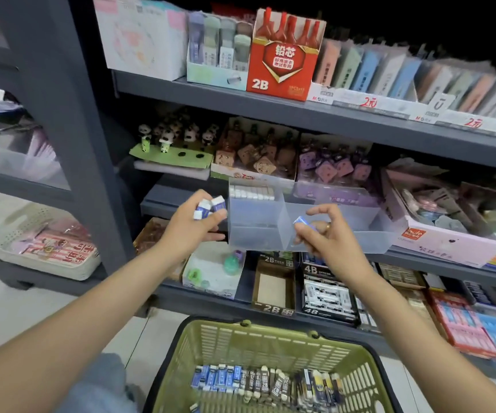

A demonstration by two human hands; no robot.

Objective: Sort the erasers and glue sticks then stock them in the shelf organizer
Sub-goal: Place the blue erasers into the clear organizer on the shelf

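My left hand (194,222) grips a few blue-and-white erasers (209,206) just left of the clear shelf organizer (255,231) on the middle shelf. My right hand (327,234) pinches one blue-and-white eraser (302,221) in front of the organizer's centre divider. A row of white erasers (251,192) stands at the back of the organizer's left compartment. Below, a green basket (270,344) holds more blue erasers (220,378), dark 2B erasers (266,383) and glue sticks (321,386).
Dark shelving carries a red 2B lead box (282,58) above, panda and dice-shaped items behind the organizer, a pink box (437,234) to its right, and 2B and 4B cartons (324,293) below. A white tray (44,248) sits low at the left.
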